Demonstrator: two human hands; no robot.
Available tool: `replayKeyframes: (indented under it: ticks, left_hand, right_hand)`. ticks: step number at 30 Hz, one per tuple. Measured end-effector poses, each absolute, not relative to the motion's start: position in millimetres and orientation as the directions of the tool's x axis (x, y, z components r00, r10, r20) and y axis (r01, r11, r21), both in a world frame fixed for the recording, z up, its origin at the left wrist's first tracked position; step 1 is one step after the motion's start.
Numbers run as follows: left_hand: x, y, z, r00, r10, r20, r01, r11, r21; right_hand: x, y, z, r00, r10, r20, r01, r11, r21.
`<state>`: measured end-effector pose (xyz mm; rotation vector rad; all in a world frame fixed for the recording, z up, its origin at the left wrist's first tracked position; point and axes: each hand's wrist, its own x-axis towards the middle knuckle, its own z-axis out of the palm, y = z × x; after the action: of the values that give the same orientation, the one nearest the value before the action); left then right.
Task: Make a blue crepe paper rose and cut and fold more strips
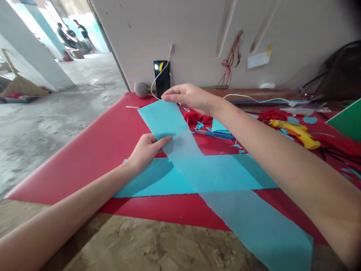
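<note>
A long light-blue paper strip (pixel 180 145) slants across the table, its near end hanging past the front edge. My right hand (pixel 190 98) pinches its far corner. Lower down, my left hand (pixel 145 150) grips the strip's left edge, thumb on top and the other fingers partly hidden. Beneath it a second light-blue strip (pixel 231 173) lies crosswise on the red table cover (pixel 93 150). Just behind the strip are a blue pen-like tool (pixel 217 134) and small blue paper scraps (pixel 199 125).
A yellow glue gun (pixel 299 131) lies at right, near a green board (pixel 348 120). At the back stand a black phone-like device (pixel 163 79) with a white cable and a round grey stone (pixel 141 89). Several people (pixel 75 34) are far off at upper left.
</note>
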<state>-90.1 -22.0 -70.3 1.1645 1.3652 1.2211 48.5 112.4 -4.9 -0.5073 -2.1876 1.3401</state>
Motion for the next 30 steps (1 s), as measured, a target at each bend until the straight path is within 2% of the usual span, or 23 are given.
replayKeyframes:
  ticks: [4,9,15,25,30]
  left_hand:
    - [-92,-24,-68,-0.126,0.992,-0.006,0.044,0.012,0.999]
    - [-93,-24,-67,-0.127,0.990,0.052,0.034,-0.048,0.998]
    - [-91,-24,-64,-0.127,0.991,0.040,0.011,-0.039,0.999]
    - [-93,-23,-65,-0.158,0.987,0.039,0.026,-0.035,0.999]
    - [-94,-21,-65,-0.175,0.983,0.054,0.078,-0.041,0.996]
  right_hand:
    - [65,112,-20,-0.869,0.495,0.016,0.123,0.247,-0.961]
    - [79,103,-35,-0.860,0.502,-0.093,0.165,0.100,-0.981]
    - [82,101,-39,-0.832,0.555,0.021,0.105,0.194,-0.975]
    - [87,103,-40,-0.833,0.547,0.084,0.062,0.244,-0.968]
    - [87,105,-44,-0.797,0.594,0.114,0.034,0.233,-0.972]
